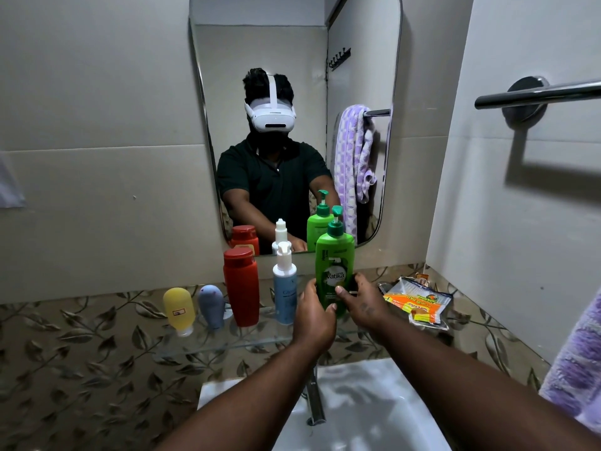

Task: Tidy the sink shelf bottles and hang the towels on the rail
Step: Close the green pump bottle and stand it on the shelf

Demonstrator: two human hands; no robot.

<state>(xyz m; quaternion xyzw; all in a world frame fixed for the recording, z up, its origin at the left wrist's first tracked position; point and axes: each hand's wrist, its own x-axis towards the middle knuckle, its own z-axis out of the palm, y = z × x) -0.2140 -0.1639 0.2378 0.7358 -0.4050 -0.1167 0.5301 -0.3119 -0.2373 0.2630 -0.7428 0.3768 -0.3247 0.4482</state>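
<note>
A green pump bottle (334,260) stands upright on the glass shelf (227,345) under the mirror. My left hand (313,315) grips its lower left side and my right hand (364,301) grips its lower right side. Left of it on the shelf stand a white-and-blue pump bottle (285,288), a red bottle (241,286), a small grey-blue bottle (211,305) and a small yellow bottle (179,310). A purple towel (575,362) hangs at the right edge. The chrome towel rail (536,96) on the right wall is bare where visible.
An orange and yellow packet (419,304) lies at the shelf's right end by the wall corner. The white sink (357,408) and its tap (315,398) sit below my arms. The mirror (292,60) shows a person and a towel's reflection.
</note>
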